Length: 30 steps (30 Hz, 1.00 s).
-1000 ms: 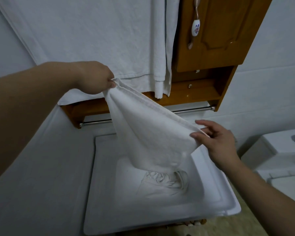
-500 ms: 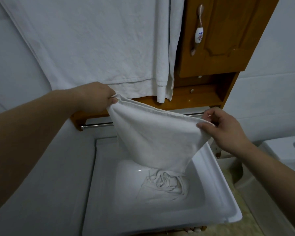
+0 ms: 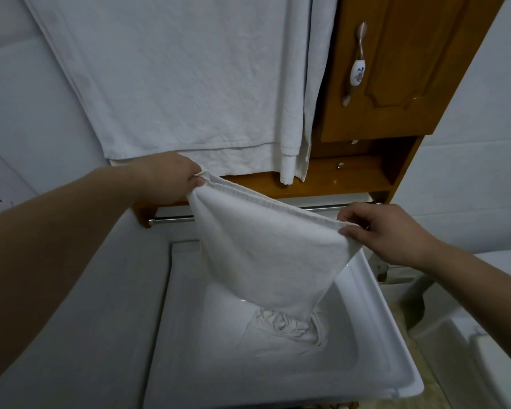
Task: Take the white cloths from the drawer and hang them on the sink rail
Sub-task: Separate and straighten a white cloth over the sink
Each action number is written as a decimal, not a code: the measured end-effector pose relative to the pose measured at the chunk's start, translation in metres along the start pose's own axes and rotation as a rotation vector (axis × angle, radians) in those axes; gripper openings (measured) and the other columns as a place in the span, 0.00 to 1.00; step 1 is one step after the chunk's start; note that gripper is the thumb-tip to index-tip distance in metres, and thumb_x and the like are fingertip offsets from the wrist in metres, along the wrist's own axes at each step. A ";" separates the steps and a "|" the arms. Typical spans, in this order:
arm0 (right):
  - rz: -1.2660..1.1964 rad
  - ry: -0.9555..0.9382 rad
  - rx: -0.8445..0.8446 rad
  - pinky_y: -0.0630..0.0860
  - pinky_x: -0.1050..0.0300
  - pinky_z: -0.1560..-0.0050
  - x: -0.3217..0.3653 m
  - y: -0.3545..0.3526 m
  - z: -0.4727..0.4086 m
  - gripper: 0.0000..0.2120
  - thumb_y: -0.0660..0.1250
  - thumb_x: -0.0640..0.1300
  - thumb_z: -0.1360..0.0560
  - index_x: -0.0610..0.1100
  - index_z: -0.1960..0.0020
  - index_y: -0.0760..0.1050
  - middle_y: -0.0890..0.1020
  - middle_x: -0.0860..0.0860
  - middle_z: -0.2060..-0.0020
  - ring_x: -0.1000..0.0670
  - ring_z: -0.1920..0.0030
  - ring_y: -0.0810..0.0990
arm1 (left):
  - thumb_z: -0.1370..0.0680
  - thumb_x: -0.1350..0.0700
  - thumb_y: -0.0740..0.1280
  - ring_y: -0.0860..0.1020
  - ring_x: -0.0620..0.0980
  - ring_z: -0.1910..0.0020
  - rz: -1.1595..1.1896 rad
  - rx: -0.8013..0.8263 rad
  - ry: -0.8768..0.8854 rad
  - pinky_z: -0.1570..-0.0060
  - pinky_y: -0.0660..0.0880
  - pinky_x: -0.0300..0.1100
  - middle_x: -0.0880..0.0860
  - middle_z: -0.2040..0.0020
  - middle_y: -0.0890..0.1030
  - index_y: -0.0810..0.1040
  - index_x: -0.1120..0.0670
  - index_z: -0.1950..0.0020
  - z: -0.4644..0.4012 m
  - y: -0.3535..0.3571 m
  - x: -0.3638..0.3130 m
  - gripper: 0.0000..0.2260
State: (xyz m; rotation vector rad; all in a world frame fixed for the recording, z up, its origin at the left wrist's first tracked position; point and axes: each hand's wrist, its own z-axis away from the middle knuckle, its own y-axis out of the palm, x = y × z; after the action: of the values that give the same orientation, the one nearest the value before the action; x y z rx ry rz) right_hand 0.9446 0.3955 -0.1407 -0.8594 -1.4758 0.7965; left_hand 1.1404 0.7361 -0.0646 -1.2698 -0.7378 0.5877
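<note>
Sink below, hands pinching cloth hem

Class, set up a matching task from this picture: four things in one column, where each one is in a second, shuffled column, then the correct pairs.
Things:
1. white cloth with hemmed edge
2. crumpled white cloth
3. metal sink rail
4. large white towel

Places:
A. lying in the white sink basin
B. hanging against the wall
C. stretched between left hand and right hand
D. under the wooden shelf

Pairs: 1-C, 2-A, 3-D, 4-B
</note>
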 end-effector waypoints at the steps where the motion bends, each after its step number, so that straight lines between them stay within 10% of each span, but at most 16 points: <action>1: 0.010 -0.002 0.024 0.73 0.64 0.54 0.000 0.000 -0.001 0.06 0.67 0.49 0.21 0.59 0.47 0.75 0.80 0.60 0.53 0.59 0.53 0.77 | 0.17 0.47 0.55 0.71 0.51 0.58 0.001 -0.002 0.001 0.52 0.70 0.46 0.45 0.64 0.69 0.67 0.48 0.64 0.000 0.001 0.001 0.16; 10: -0.069 -0.037 -0.056 0.76 0.63 0.56 0.006 -0.009 0.001 0.07 0.71 0.47 0.24 0.57 0.56 0.76 0.80 0.60 0.58 0.58 0.55 0.79 | 0.17 0.47 0.55 0.72 0.52 0.56 -0.001 0.020 -0.015 0.50 0.70 0.46 0.49 0.60 0.72 0.69 0.49 0.61 -0.005 0.005 0.004 0.15; 20: 0.081 -0.254 -0.027 0.71 0.71 0.48 0.004 -0.010 0.002 0.13 0.67 0.40 0.22 0.54 0.43 0.82 0.78 0.66 0.46 0.65 0.47 0.77 | 0.17 0.46 0.55 0.73 0.52 0.55 0.012 0.013 -0.038 0.49 0.71 0.47 0.51 0.57 0.76 0.71 0.51 0.60 -0.007 0.010 0.011 0.15; 30: -0.049 0.031 -0.021 0.79 0.62 0.53 0.011 0.001 -0.003 0.05 0.71 0.50 0.24 0.55 0.49 0.84 0.81 0.65 0.58 0.61 0.58 0.79 | 0.17 0.47 0.55 0.71 0.51 0.56 -0.002 -0.009 -0.038 0.54 0.65 0.43 0.51 0.57 0.75 0.72 0.52 0.58 -0.004 0.011 0.008 0.15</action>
State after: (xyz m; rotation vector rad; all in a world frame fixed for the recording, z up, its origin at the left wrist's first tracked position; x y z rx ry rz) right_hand 0.9475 0.4054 -0.1357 -0.8445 -1.4752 0.7290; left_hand 1.1490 0.7421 -0.0746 -1.2692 -0.7738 0.6082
